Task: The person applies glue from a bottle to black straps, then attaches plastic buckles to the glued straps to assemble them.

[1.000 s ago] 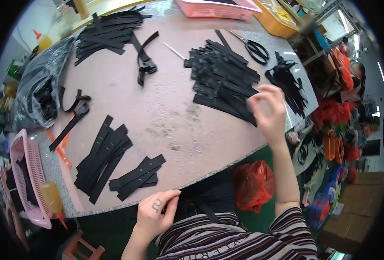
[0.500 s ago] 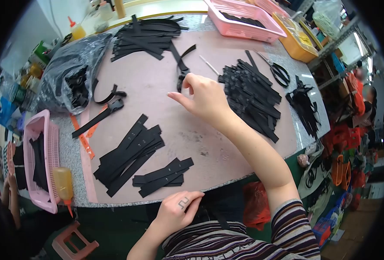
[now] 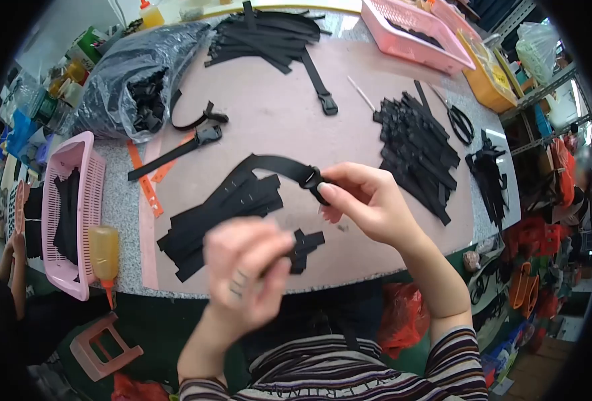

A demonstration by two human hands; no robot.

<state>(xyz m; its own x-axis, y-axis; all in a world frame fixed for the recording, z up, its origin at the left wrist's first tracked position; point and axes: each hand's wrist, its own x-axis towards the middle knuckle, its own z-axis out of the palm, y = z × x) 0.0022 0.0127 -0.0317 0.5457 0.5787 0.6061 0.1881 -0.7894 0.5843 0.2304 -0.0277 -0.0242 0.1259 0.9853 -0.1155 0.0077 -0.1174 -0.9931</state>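
My right hand (image 3: 374,202) pinches a black plastic buckle (image 3: 314,182) between thumb and fingertips, above the table. From it a black webbing strap (image 3: 277,164) arches left and down over a stack of cut webbing pieces (image 3: 206,224). My left hand (image 3: 248,271) is blurred by motion, its fingers curled in toward the thumb; what it holds, if anything, I cannot make out. It covers part of a smaller group of webbing pieces (image 3: 309,242) by the near table edge. Farther back, another strap with a buckle (image 3: 327,103) lies flat.
A dense pile of short black straps (image 3: 416,150) lies right, with scissors (image 3: 459,123) beyond. Long straps (image 3: 262,37) lie at the back, near a plastic bag (image 3: 119,93). Pink baskets (image 3: 95,194) stand left and back right. A glue bottle (image 3: 102,250) hangs over the left edge.
My right hand has come back toward me with a buckle and strap now in its fingers. My left hand has risen from the table edge to over the webbing pieces. The view has shifted.
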